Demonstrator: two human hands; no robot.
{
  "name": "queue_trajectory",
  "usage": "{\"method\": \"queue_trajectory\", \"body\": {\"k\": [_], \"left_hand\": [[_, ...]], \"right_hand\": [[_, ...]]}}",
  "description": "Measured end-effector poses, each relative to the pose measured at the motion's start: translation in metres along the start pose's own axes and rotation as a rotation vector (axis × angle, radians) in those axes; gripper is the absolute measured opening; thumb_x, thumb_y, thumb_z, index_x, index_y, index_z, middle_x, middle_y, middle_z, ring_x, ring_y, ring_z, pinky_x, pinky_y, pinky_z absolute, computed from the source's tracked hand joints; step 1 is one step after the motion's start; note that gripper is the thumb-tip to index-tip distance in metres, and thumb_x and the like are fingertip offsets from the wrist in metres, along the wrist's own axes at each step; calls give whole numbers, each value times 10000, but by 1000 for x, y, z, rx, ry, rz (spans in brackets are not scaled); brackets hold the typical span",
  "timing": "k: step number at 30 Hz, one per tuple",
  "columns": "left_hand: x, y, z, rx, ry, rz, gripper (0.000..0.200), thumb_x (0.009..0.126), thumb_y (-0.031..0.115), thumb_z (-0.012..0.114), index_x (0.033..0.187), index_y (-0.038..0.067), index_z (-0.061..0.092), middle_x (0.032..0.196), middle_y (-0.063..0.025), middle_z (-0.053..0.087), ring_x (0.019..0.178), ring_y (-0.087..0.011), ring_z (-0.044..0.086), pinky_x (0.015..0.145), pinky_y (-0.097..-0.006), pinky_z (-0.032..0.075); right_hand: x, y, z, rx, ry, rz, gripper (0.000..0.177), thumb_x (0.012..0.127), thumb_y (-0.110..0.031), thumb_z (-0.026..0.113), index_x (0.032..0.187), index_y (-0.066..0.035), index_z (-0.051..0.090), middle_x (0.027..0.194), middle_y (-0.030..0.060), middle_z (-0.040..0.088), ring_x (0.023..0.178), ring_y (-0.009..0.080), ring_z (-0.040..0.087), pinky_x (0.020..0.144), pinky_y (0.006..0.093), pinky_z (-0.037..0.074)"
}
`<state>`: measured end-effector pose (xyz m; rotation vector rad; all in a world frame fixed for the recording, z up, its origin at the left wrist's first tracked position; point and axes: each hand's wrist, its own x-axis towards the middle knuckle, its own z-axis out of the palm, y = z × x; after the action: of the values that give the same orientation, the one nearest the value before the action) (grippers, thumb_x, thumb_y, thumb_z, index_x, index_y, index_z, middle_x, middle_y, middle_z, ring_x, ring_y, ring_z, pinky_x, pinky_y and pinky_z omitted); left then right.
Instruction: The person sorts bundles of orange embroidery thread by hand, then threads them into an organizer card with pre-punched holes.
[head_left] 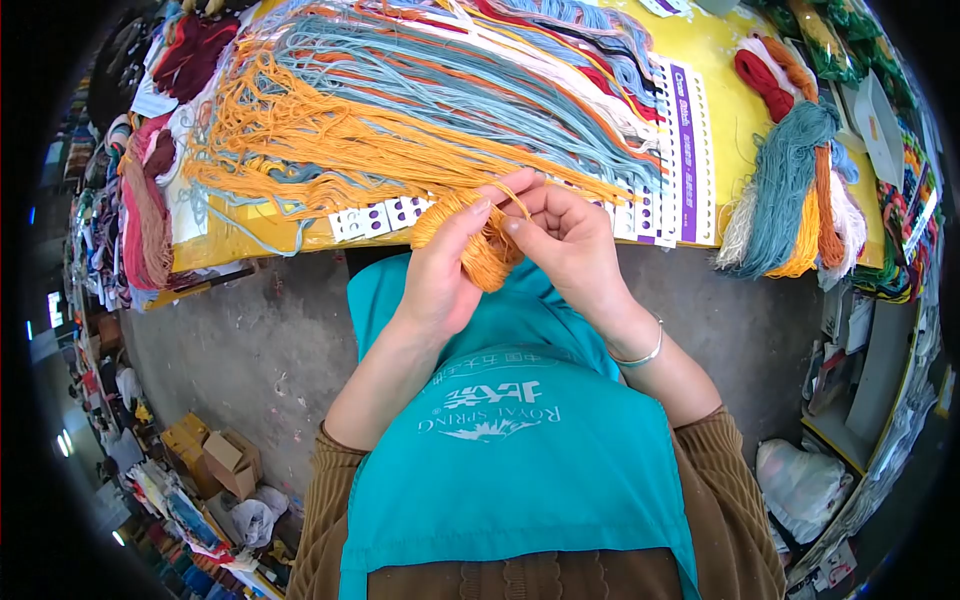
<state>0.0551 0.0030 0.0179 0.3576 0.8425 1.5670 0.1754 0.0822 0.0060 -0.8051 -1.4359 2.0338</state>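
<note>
My left hand (443,265) is wrapped round a bundled skein of orange embroidery thread (487,258) at the table's front edge. Beside it, my right hand (570,235) has its fingertips pinched on a loop of the same orange thread, at the skein's upper right. Just beyond both hands, long loose orange threads (300,125) lie spread across the table. Teal threads (400,75) run alongside them, with white, red and blue ones farther back. White punched thread cards (687,150) with a purple band sit under the thread ends at the right.
The yellow table (735,100) carries hanging skeins on its right, including a teal skein (790,180). Pink and brown skeins (145,210) hang at the left. Cardboard boxes (232,462) stand on the floor at lower left, and a stuffed plastic bag (800,485) at lower right.
</note>
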Motion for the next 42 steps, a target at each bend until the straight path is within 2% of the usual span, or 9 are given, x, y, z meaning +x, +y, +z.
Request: {"method": "queue_trajectory", "body": {"k": [6,9,12,15,30,33,36,39,42], "left_hand": [[-1,-1,-2,-5,78,-10,490,965,246,427,1350,-57,438,1343,-155,491,1240,-226,480,1069,-374,356],[-1,-1,-1,-42,119,1,408,925,98,508,1304,-50,497,1261,-134,555,1166,-193,528,1014,-345,417],[-2,-2,3,50,162,25,418,893,9,533,1308,-27,506,1245,-112,570,1128,-171,548,979,-320,444],[-2,-2,1,55,169,16,437,869,8,558,1304,-13,518,1241,-91,569,1113,-151,544,970,-320,446],[-1,-2,-3,49,141,19,438,826,5,562,1261,-40,531,1256,-120,564,1140,-181,546,1001,-349,436],[-1,-5,-8,44,137,32,418,803,-24,485,1216,-47,551,1166,-106,599,1086,-171,562,950,-327,454],[-1,-1,-4,1,87,15,420,796,16,486,1203,-60,556,1039,-82,603,1011,-152,561,914,-308,459],[0,-5,-21,20,13,13,442,788,43,491,1212,-69,548,910,-30,551,825,-121,552,832,-314,478],[-3,0,-14,-22,-16,-41,460,782,50,500,1226,-66,541,829,0,486,667,-90,494,739,-323,478]], "right_hand": [[-4,-6,0,73,32,-13,26,897,-17,611,913,-8,593,735,-38,586,639,-7,503,549,158,390],[-5,0,-2,58,54,-19,24,895,-11,610,898,-12,586,746,-43,582,646,-10,504,553,157,389],[-5,-1,-3,75,49,1,31,891,-2,609,889,-16,581,749,-46,577,649,-12,500,553,156,387],[-5,1,-2,89,59,-8,28,892,-8,606,891,-17,580,747,-46,578,650,-13,495,550,158,378],[-4,2,-9,198,35,72,64,918,-78,614,906,-27,576,768,-44,571,683,2,494,568,171,378],[-4,-1,-7,143,58,27,64,923,-85,607,903,-33,574,769,-41,567,676,7,483,562,173,375],[-4,-2,-10,179,27,72,59,928,-87,596,915,-37,566,757,-34,563,646,10,469,562,172,372],[-3,-8,-15,374,-75,136,58,929,-86,592,939,-38,561,731,-21,565,590,16,439,529,175,359],[-1,0,-21,447,-125,105,85,931,-84,586,984,-25,556,706,8,589,553,33,455,489,193,356]]}}
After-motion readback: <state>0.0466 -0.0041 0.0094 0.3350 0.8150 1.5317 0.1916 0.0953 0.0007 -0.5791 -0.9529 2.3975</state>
